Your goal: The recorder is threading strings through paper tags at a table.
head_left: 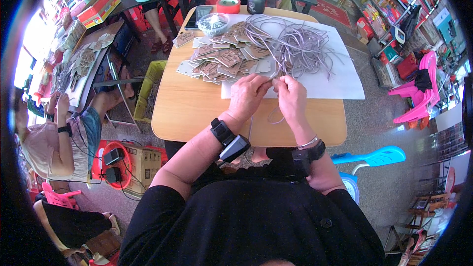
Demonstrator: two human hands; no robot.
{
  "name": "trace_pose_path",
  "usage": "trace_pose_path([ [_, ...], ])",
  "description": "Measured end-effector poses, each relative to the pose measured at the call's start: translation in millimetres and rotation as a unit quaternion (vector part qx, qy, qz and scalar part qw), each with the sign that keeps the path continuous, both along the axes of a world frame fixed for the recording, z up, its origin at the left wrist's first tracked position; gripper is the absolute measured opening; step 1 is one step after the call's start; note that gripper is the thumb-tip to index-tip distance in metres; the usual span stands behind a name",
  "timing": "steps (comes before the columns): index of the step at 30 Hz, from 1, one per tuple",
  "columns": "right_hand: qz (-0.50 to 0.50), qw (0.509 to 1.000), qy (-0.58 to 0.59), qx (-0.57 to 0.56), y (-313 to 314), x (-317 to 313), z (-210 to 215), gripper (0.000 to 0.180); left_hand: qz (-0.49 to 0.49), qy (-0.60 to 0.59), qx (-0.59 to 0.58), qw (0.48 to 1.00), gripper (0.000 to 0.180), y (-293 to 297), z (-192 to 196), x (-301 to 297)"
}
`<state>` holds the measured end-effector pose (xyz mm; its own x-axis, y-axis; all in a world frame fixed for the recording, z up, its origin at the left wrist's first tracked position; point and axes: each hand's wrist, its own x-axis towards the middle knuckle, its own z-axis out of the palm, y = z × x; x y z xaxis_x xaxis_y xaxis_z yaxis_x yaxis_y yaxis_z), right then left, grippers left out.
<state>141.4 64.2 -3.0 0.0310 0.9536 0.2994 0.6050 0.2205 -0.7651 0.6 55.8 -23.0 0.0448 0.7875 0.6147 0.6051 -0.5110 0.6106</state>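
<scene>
Both hands meet right at the near edge of the white sheet [345,76], which makes sense since that's where the loose ends trail out of the big tangle of pale cords [295,44] sitting at about 1 o'clock from them. The left hand [248,96] is curled nearly closed, fingertips pinching one cord [276,116], and the right hand [291,96] is pinched down on the same strand, so it's held taut between them while the slack loops down toward 6 o'clock over the wooden table [197,113]. Can't quite tell if a tag is tucked between the fingers, too small. The heap of brown tags [221,59] sits at 11 o'clock, within easy reach, with a little bowl [213,22] behind it.
</scene>
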Motion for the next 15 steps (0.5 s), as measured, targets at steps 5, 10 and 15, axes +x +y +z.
trace_pose_path([
  [5, 0.043, 0.989, 0.102, -0.094, 13.9, 6.0, -8.1, 0.017, -0.022, 0.007, 0.001, 1.000, 0.013, 2.4, -0.6, -1.8],
  [10, 0.038, 0.985, 0.161, -0.043, 7.7, 2.6, -7.3, 0.017, -0.022, 0.024, 0.012, 0.999, 0.012, 2.7, -0.4, -2.4],
  [15, 0.100, 0.960, 0.227, -0.129, 7.8, 14.5, 3.5, 0.016, -0.044, 0.060, 0.076, 0.994, 0.011, 2.9, -0.7, -3.6],
])
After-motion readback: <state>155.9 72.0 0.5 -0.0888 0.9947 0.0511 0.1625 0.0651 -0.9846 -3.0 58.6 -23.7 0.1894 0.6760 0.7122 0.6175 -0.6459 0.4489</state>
